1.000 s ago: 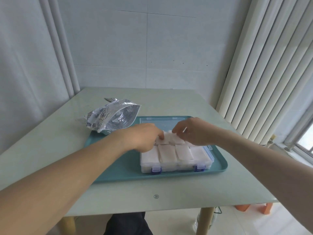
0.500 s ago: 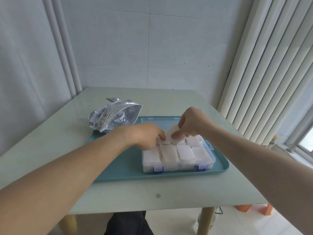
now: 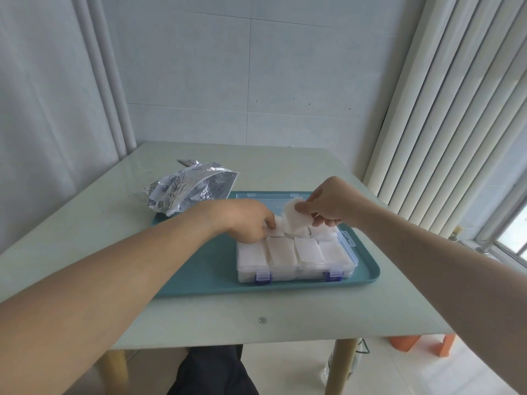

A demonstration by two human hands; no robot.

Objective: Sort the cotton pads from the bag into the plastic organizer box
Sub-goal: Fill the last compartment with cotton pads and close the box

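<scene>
head | right hand (image 3: pixel 328 205) pinches cotton pads (image 3: pixel 295 220) lifted above back row of box (image 3: pixel 346 243) on tray (image 3: pixel 368 276); left hand (image 3: pixel 248 223) curls on pads in box; bag (image 3: pixel 188 189) lies apart | risk: loose pinch sheds pads onto tray | vs earlier: right hand higher, pads raised

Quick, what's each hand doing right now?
Left hand: pinches cotton pads in the organizer box.
Right hand: pinches a lifted cotton pad.
</scene>
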